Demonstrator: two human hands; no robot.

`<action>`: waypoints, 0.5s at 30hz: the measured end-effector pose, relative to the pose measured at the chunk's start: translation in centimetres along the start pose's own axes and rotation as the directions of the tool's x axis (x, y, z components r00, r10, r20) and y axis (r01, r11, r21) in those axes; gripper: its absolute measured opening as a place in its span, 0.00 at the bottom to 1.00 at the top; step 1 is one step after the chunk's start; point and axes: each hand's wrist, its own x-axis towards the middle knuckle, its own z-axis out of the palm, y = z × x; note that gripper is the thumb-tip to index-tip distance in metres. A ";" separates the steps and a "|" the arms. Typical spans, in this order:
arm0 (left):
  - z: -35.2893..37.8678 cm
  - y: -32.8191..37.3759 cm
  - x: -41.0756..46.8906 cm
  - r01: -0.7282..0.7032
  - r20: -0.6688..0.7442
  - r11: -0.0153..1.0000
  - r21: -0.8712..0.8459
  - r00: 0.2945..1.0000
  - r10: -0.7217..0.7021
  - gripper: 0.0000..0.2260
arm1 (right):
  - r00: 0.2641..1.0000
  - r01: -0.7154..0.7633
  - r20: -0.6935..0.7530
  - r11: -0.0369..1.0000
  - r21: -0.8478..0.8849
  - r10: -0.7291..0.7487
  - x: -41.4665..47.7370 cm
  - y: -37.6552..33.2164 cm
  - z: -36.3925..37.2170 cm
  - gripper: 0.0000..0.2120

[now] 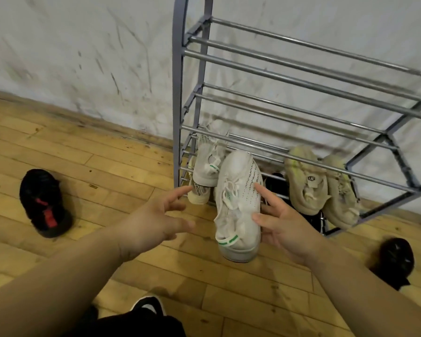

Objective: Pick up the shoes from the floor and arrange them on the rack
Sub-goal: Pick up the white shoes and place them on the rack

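Here the right hand (282, 222) grips the white sneaker (238, 190), long axis toe-first toward the rack (178, 93) at twelve o'clock; the left hand (156, 215), fingers spread, hovers at its nine.

The light is soft and even, bright enough to see everything, with only faint shadows on the wooden floor (83, 152) and the pale wall (58, 45). The left hand (156, 215) and the black shoe (396, 259) at the right edge look smeared, while the white shoe (238, 190) is fairly clear. The posts and bars of the rack (178, 93) look bent near the edges.
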 end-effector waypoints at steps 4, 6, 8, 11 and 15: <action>0.8 0.4 4.0 0.015 -0.151 0.994 0.107 0.989 0.002 0.34 | 0.994 -0.007 -0.110 1.000 -0.010 0.006 3.1 0.3 -0.8 0.33; 1.1 0.6 6.6 0.006 -0.157 0.998 0.055 0.988 0.002 0.35 | 0.985 0.011 -0.173 1.000 -0.026 -0.015 5.6 -0.2 -0.9 0.32; 1.2 0.6 9.4 -0.009 -0.139 0.999 0.036 0.990 0.014 0.38 | 0.975 0.037 -0.215 0.996 -0.085 -0.055 8.3 -1.0 -1.3 0.31; 1.1 0.5 13.3 0.010 -0.133 0.999 0.040 0.991 -0.005 0.41 | 0.966 0.079 -0.226 0.977 -0.196 -0.124 12.8 -1.7 -2.2 0.24; 1.3 -0.1 16.4 0.015 -0.197 1.000 0.024 0.980 -0.010 0.42 | 0.950 0.067 -0.269 0.947 -0.313 -0.156 16.4 -3.4 -2.3 0.25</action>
